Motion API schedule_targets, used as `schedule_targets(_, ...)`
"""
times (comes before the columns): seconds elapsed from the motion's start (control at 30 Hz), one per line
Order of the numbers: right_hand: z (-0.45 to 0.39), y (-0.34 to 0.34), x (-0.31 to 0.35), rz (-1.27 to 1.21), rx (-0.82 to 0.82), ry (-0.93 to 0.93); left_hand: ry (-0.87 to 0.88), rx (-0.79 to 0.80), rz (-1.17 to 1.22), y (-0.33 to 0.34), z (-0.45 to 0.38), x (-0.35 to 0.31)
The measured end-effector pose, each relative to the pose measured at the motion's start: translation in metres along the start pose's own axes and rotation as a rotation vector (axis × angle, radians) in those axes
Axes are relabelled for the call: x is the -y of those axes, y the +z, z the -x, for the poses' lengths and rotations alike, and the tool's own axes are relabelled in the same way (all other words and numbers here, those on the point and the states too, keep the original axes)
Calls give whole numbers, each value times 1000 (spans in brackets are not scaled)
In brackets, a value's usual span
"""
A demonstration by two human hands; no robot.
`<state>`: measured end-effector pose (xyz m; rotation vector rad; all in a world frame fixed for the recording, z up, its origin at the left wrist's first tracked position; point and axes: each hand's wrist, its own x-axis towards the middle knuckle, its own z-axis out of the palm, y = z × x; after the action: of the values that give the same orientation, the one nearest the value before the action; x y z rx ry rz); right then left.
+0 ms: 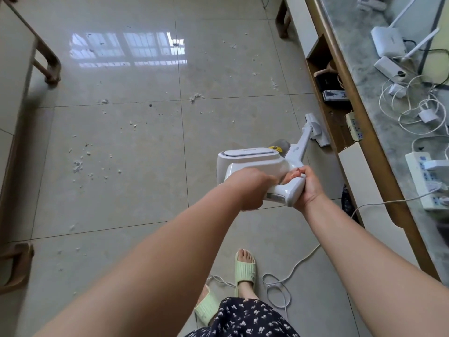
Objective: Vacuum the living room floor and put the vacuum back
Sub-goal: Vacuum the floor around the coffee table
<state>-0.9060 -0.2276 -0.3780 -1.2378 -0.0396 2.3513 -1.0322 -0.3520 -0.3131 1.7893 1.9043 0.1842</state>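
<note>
Gripping the vacuum (pixel 255 164) — right hand (pixel 308 188) clenched on its handle, left hand (pixel 247 188) apparently clasping the body — debris (pixel 77 164) left.

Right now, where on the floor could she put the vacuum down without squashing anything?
The beige tiled floor left of the white stick vacuum, short of the white paper scraps, is bare. The white cord loops beside the green slippers. The grey marble counter is crowded with chargers.
</note>
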Motion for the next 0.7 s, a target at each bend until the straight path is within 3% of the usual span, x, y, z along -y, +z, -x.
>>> schedule_targets(0.33, -72, -30, 18, 82, -129, -25, 32, -50, 65, 75, -65, 42)
schedule_targets(0.7, -90, -47, -12, 170, -181, -22, -22, -66, 118, 115, -51, 66)
